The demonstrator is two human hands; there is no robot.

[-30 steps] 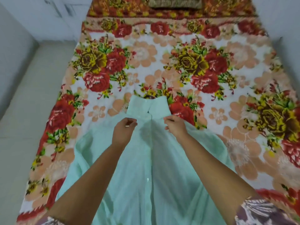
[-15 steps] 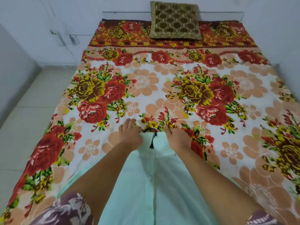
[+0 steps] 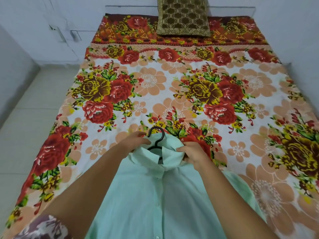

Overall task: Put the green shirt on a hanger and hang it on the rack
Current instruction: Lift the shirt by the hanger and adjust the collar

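Note:
The pale green shirt [image 3: 155,200] lies buttoned, front up, on the bed in the lower middle of the head view. A black hanger [image 3: 156,135] sits inside it; only its hook and neck show, sticking out of the collar toward the pillow. My left hand [image 3: 136,141] grips the left side of the collar beside the hook. My right hand [image 3: 193,152] pinches the right side of the collar. The hanger's shoulders are hidden under the fabric. No rack is in view.
The bed carries a floral sheet [image 3: 172,94] in red, yellow and peach. A brown patterned cushion [image 3: 183,16] leans at the headboard. Pale tiled floor [image 3: 25,118] runs along the bed's left side, with white walls around.
The hanger's black hook now sticks out of the collar, where only a dark slit showed before. Both hands shifted from pressing the collar flat to gripping its sides. The view tilted up.

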